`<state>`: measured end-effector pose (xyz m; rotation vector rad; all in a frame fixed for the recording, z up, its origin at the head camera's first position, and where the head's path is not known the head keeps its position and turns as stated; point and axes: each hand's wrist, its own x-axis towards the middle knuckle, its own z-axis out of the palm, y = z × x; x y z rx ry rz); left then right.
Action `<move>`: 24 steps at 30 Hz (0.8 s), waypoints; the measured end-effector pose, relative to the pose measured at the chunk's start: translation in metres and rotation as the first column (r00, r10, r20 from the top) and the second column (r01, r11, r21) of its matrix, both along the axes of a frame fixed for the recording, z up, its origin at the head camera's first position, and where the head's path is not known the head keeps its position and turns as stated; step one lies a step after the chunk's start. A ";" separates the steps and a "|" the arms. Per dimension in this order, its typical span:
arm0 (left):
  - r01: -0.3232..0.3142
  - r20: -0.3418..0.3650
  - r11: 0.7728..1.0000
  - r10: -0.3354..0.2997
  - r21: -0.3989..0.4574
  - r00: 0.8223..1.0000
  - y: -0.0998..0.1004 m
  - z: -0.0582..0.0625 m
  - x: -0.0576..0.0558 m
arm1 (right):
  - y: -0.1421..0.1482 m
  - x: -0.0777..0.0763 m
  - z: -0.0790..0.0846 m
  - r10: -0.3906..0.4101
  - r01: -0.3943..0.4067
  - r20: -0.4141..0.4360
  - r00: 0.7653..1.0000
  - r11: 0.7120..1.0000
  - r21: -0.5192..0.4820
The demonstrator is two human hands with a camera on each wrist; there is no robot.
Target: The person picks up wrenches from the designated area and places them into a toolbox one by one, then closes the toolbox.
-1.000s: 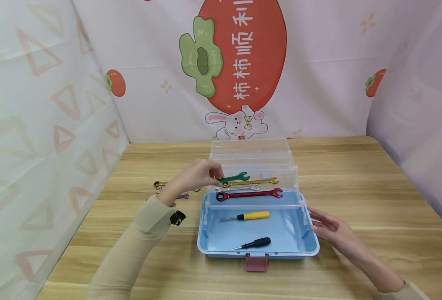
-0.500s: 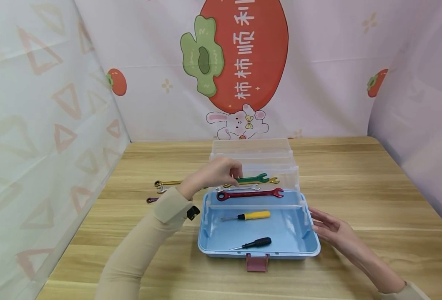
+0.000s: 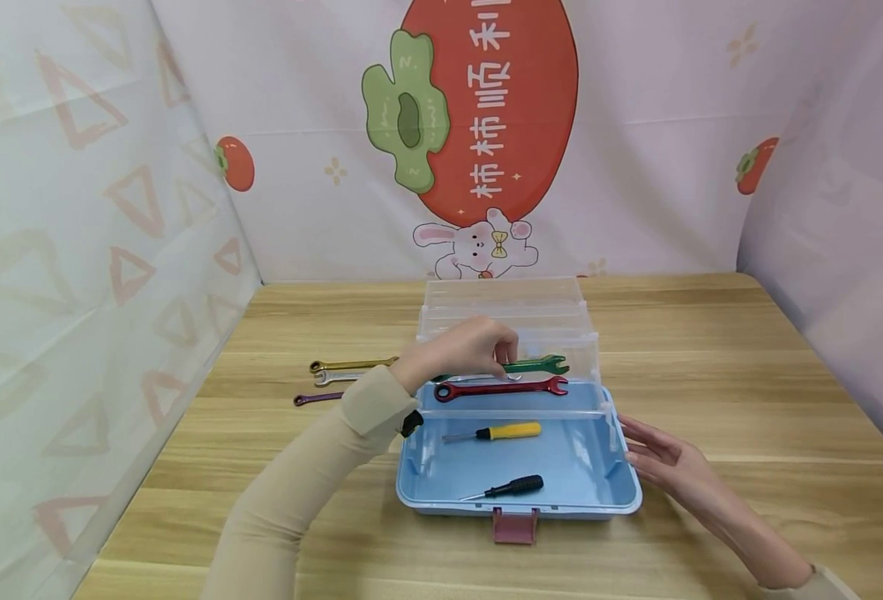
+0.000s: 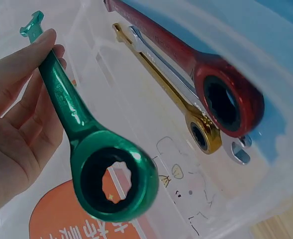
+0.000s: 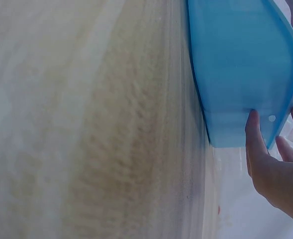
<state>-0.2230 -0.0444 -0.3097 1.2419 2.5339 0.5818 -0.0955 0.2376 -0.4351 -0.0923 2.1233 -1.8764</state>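
Note:
My left hand [image 3: 471,348] pinches a green ratcheting wrench [image 4: 66,94] by its shaft, close over the translucent upper tray [image 3: 516,413] of a blue toolbox [image 3: 576,475]. In the left wrist view the wrench's ring end is toward the camera, with the open jaw beyond the fingers. A red wrench [image 3: 501,387], a gold wrench [image 4: 153,69] and a silver wrench [image 4: 166,69] lie side by side in that tray. My right hand [image 3: 666,458] rests its extended fingers against the toolbox's right side, its thumb by the rim in the right wrist view.
On the wooden table left of the box lie a gold wrench [image 3: 351,364], a silver wrench [image 3: 332,377] and a purple wrench [image 3: 317,399]. A yellow screwdriver [image 3: 512,431] and a black screwdriver [image 3: 520,486] lie in the box bottom. Its clear lid [image 3: 501,292] stands open behind.
My left hand has carried the green wrench rightward over the tray, covering the gold wrench there in the head view. The right hand stays at the box's side.

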 end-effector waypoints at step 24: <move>0.088 0.037 0.991 -0.085 -0.101 0.996 0.033 -0.014 0.004 | 0.000 0.000 0.000 -0.001 0.001 0.002 1.000 1.000 0.024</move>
